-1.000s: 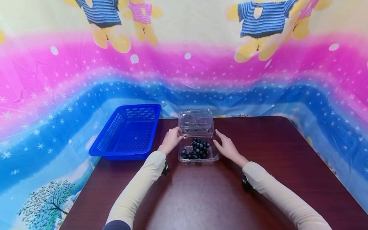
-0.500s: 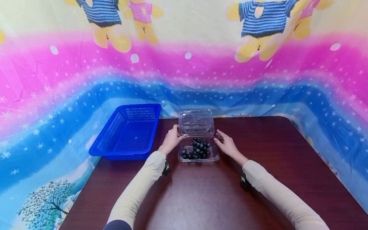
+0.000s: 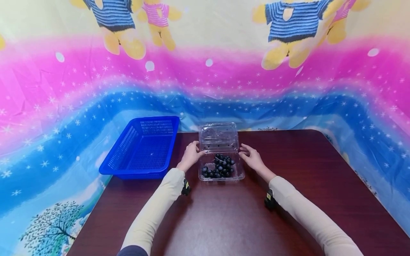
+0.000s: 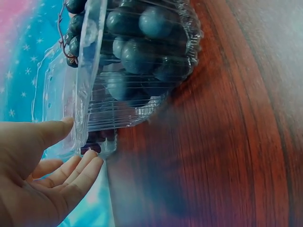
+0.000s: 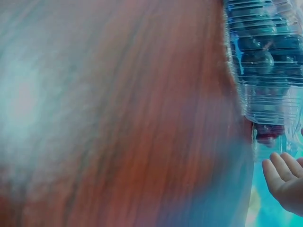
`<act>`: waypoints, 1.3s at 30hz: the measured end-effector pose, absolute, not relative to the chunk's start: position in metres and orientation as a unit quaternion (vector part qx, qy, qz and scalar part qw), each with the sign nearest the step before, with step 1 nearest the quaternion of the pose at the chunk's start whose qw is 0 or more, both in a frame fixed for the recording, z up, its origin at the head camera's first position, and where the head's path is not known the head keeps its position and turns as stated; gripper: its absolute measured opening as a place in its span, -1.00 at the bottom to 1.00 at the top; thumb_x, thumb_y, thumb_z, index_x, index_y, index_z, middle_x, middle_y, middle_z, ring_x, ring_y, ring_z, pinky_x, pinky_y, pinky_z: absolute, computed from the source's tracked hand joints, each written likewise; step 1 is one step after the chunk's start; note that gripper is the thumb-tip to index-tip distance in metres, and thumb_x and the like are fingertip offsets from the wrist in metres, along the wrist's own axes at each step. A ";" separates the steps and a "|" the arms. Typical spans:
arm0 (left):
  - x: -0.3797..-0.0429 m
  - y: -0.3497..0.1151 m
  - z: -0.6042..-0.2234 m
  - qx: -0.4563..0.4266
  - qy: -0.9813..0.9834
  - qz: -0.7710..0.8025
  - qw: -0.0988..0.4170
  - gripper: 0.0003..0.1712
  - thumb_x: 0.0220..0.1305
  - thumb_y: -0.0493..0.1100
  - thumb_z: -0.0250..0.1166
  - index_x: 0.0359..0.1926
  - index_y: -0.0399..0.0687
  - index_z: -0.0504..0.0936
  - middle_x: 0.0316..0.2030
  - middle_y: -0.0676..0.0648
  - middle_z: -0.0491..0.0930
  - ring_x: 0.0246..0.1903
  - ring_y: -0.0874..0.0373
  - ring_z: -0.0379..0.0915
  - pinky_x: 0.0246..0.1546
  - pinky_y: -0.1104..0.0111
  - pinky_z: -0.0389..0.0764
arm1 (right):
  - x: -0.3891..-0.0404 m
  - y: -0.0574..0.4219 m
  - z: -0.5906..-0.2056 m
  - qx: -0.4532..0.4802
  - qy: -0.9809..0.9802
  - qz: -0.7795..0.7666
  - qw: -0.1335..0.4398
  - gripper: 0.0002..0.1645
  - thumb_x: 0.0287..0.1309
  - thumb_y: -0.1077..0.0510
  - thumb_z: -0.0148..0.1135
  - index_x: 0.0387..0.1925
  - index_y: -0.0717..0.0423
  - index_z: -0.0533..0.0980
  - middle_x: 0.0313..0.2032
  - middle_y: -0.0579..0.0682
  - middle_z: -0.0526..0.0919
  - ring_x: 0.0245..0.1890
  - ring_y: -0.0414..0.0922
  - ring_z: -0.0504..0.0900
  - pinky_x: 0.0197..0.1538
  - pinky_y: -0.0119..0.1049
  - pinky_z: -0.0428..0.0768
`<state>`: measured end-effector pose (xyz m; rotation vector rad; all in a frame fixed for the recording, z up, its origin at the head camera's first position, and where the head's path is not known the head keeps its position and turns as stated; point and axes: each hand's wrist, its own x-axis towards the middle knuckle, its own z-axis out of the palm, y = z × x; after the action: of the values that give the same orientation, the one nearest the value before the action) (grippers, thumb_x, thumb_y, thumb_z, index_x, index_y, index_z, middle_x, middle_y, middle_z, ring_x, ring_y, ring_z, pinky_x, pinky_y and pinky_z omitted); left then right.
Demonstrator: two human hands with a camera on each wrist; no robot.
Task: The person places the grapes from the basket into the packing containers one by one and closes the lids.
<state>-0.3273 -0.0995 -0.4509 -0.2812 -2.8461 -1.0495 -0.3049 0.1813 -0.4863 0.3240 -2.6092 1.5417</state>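
A clear plastic clamshell box (image 3: 237, 175) stands on the table with its lid (image 3: 218, 137) raised at the back. Inside lies a bunch of dark grapes (image 3: 224, 164) on a stem. At the box's left side, near the hinge, is my left hand (image 3: 190, 156). Its thumb (image 4: 59, 130) touches or nearly touches the rim, and the other fingers reach out loosely behind the side wall. My right hand (image 3: 253, 159) is at the opposite side, with its fingertips (image 5: 270, 170) extended beside the back of the box. Whether they touch the plastic cannot be told.
A blue perforated plastic basket (image 3: 150, 156) sits at the left, partly past the table's edge. The dark reddish wooden table (image 3: 221, 217) ends just behind the box. A printed cloth (image 3: 208, 78) hangs around the back and sides.
The right hand has shifted slightly and its fingers have curved a little. The left hand has barely moved, and the box, grapes and basket stay in place.
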 end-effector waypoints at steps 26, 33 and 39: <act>-0.340 -0.104 -0.463 -0.044 -0.845 -0.532 0.028 -0.52 0.23 -0.16 0.24 0.11 -0.34 0.47 -0.19 -0.28 0.63 -0.21 -0.06 0.60 -0.23 0.35 0.59 | -0.318 0.185 -0.486 0.055 -0.678 0.729 -0.069 -0.35 0.33 0.23 -0.03 0.36 0.31 0.04 0.27 0.38 0.21 -0.14 -0.39 0.53 0.27 0.02 0.27; -0.392 -0.113 -0.524 -0.078 -0.788 -0.609 0.056 -0.57 0.16 -0.01 0.31 0.01 -0.10 0.59 -0.28 -0.12 0.67 -0.32 0.10 0.64 -0.26 0.35 0.62 | -0.320 0.186 -0.487 0.051 -0.674 0.734 -0.072 -0.40 0.33 0.17 -0.01 0.33 0.28 0.16 0.27 0.35 0.24 -0.06 -0.30 0.54 0.27 0.00 0.28; -0.364 -0.108 -0.491 -0.050 -0.756 -0.651 0.042 -0.67 0.20 -0.31 0.23 0.00 -0.36 0.56 -0.23 -0.31 0.62 -0.24 -0.07 0.62 -0.17 0.27 0.62 | -0.321 0.185 -0.486 0.049 -0.669 0.738 -0.069 -0.41 0.32 0.17 0.02 0.30 0.31 0.19 0.26 0.37 0.24 -0.06 -0.28 0.55 0.27 0.02 0.26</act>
<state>-0.3643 -0.1076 -0.4911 -0.1531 -2.3151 -1.9929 -0.3214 0.1854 -0.4864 0.1615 -2.1996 2.4270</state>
